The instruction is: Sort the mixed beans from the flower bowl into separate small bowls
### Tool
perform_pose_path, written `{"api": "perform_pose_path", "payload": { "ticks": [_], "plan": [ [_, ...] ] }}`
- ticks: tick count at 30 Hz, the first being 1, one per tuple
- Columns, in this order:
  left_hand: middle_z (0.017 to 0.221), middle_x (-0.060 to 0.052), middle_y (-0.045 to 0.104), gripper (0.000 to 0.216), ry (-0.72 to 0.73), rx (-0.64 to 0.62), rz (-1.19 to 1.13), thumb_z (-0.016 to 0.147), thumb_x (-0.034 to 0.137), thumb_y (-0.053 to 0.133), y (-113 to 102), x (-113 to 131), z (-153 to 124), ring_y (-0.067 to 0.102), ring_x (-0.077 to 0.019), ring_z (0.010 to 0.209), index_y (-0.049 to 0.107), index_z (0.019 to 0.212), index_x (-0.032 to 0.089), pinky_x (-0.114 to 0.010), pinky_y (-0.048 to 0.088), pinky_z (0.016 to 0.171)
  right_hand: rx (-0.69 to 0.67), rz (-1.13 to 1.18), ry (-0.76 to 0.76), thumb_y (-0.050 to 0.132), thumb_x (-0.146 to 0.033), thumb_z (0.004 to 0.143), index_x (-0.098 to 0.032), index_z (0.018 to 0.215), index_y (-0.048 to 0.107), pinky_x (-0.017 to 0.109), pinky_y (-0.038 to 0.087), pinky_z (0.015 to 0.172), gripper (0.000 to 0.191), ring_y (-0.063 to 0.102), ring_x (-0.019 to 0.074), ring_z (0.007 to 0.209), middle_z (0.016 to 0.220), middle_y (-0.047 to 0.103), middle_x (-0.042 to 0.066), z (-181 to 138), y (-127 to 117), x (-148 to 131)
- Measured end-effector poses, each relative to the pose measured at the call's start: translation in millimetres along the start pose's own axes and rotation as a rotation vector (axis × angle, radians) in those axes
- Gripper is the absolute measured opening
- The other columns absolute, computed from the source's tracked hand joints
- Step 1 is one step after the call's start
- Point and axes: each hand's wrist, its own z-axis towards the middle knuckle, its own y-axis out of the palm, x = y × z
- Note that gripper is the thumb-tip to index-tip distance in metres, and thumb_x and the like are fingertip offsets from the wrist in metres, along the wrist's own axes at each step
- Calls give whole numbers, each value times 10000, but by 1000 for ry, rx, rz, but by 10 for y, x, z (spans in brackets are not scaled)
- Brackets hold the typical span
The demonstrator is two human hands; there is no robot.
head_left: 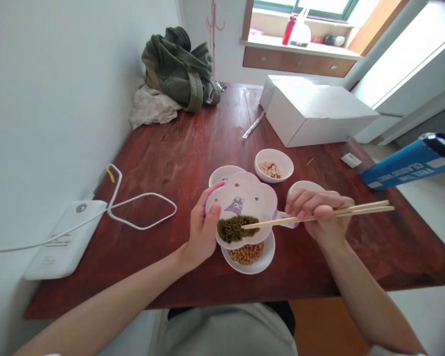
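My left hand grips the left rim of a flower-shaped white bowl with a purple edge and a cartoon print, its thumb inside. Green mung beans lie along the near side of this tilted bowl. Wooden chopsticks are in my closed right hand, tips among the mung beans. The bowl's short handle reaches my right fingers; whether they grip it too, I cannot tell. Beneath the flower-shaped bowl, partly covered, is a white bowl of tan, soybean-like beans.
Around stand a bowl of peanut-like pieces, a partly hidden left bowl and a right bowl behind my hand. A white box, green bag, blue cylinder and white power bank with cable surround them.
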Motion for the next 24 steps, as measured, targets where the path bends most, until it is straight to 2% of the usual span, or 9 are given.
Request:
{"api": "perform_pose_path", "payload": {
  "ticks": [2,6,11,17,24],
  "plan": [
    [1405,-163,939,653,-8,-18,0,1154,745,767,-9,-4,-16,900,-339,1185,878,1517,213,-444,726,1067,-43,-32,-27,952,-603,1079,-237,678,877,401,653,506,548,775,266,508,574,785,60,18,-5,-24],
    [1405,-160,944,637,-14,-9,-26,1161,725,768,-14,-19,-26,907,-335,1179,881,1527,216,-435,730,1050,-215,-93,-109,923,-553,1118,-218,690,844,357,651,515,550,787,243,536,573,777,50,74,2,-71],
    [1434,-166,941,649,-21,-12,-23,1163,735,762,-16,-8,-16,912,-330,1186,884,1528,212,-422,736,1038,-163,-159,-138,899,-541,1140,-220,701,845,355,673,542,547,788,237,557,584,783,48,70,10,-59],
    [1358,-159,954,668,-27,-6,-14,1142,760,779,-6,26,-5,913,-321,1101,892,1498,205,-403,736,944,-203,-130,-98,898,-583,1131,-236,672,855,372,687,560,577,796,252,567,566,780,43,82,8,-38],
    [1275,-141,957,642,-31,23,-19,1122,750,805,16,40,11,896,-319,1041,897,1450,205,-408,730,916,-202,-120,-102,906,-613,1115,-236,663,845,385,687,557,592,800,262,569,567,785,48,103,-41,-26]
  ]
}}
